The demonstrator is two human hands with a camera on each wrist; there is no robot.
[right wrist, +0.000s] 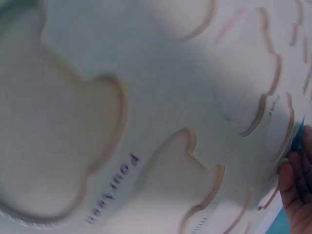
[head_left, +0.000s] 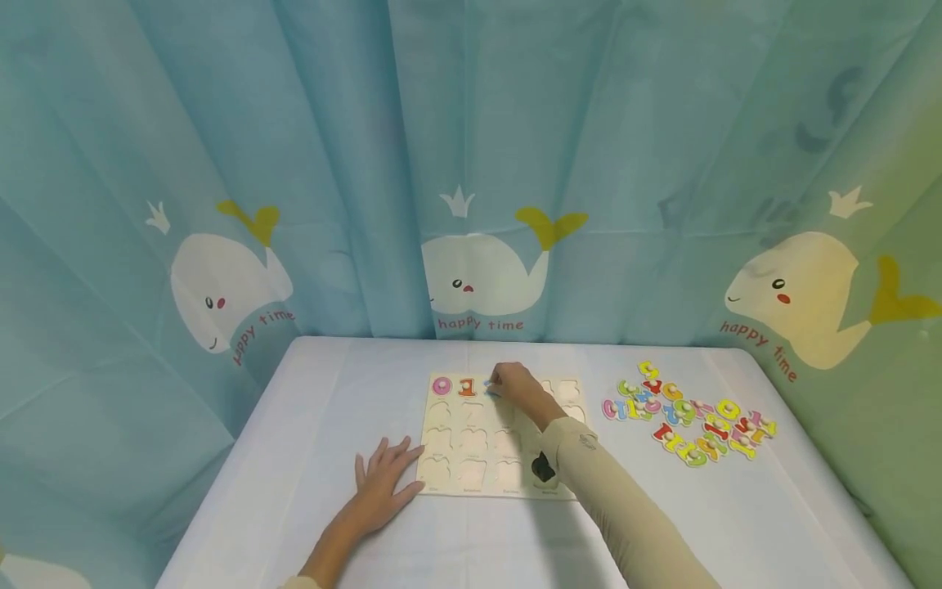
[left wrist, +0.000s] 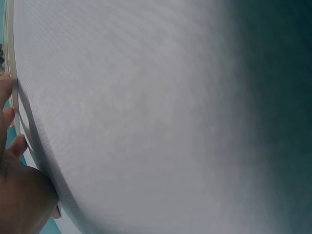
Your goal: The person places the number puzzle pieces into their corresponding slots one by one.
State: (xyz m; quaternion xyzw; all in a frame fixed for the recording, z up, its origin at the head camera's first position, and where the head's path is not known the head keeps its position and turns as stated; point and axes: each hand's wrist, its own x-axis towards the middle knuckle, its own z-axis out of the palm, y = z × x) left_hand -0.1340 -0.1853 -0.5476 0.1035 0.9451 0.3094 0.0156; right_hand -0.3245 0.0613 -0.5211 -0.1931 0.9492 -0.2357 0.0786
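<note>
Right arm stretched forward over a pale puzzle board (head_left: 489,492), right hand (head_left: 513,384) lowered at its top row, fingers clamped on a blue piece (right wrist: 297,141) at their tips, just beyond the orange 1 (head_left: 467,388), piece mostly hidden, left hand (head_left: 381,484) palm-down, fingers spread, at the board's left edge

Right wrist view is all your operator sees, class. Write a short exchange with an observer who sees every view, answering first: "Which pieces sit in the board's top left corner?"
Observer: A pink 0, with an orange 1 beside it.
Operator: Where is the left hand?
Observer: The left hand lies, fingers spread, at the left edge of the board.
Operator: Any loose pieces?
Observer: Yes, loose number pieces lie scattered on the table, right of the board.
</note>
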